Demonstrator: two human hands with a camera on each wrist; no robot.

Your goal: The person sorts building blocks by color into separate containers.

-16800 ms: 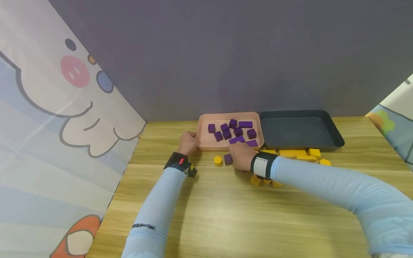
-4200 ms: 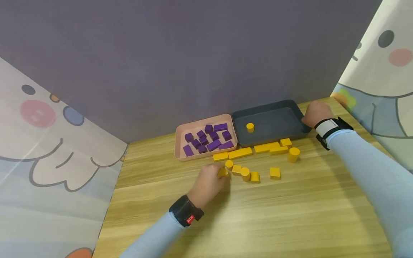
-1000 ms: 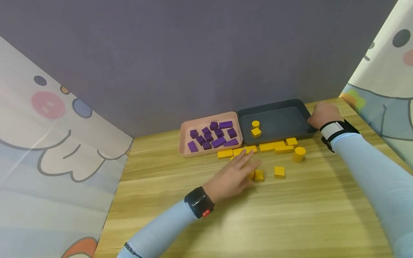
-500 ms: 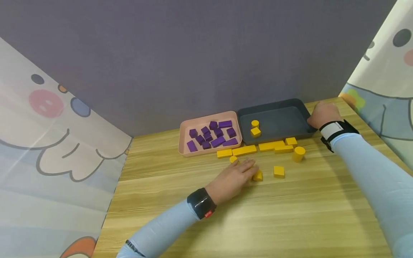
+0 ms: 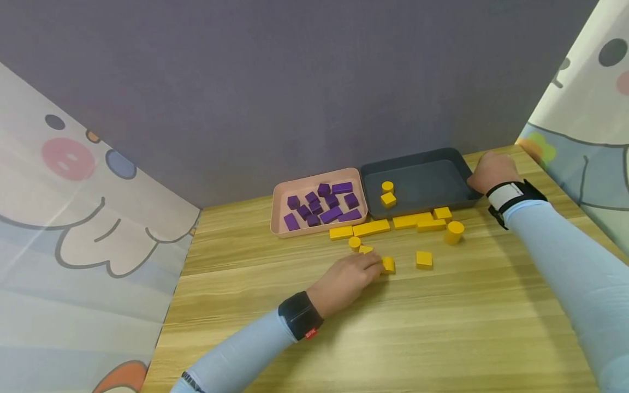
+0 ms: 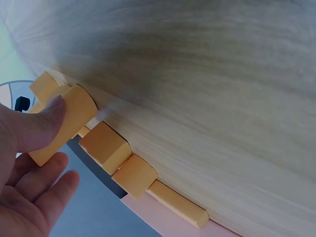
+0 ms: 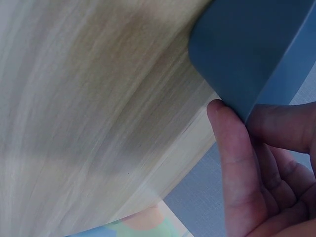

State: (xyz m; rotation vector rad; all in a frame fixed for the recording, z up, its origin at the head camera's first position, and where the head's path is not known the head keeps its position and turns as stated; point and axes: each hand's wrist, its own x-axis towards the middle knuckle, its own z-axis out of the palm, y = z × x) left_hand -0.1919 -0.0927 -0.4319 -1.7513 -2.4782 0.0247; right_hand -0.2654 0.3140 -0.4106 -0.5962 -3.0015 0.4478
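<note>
A yellow cylindrical block (image 6: pixel 79 114) is pinched by the left hand (image 5: pixel 346 279), forward-right of which the dark grey rectangular tray (image 5: pixel 425 188) is gripped at its right end by the right hand (image 5: pixel 493 172).

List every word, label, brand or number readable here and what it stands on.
Nothing reads clearly.
Red tag on the left wristband: pale lettering, too small to read.
Dark mark on the left sleeve: too blurred to read.
Yellow blocks, purple blocks, pink tray, grey tray: none visible.
</note>
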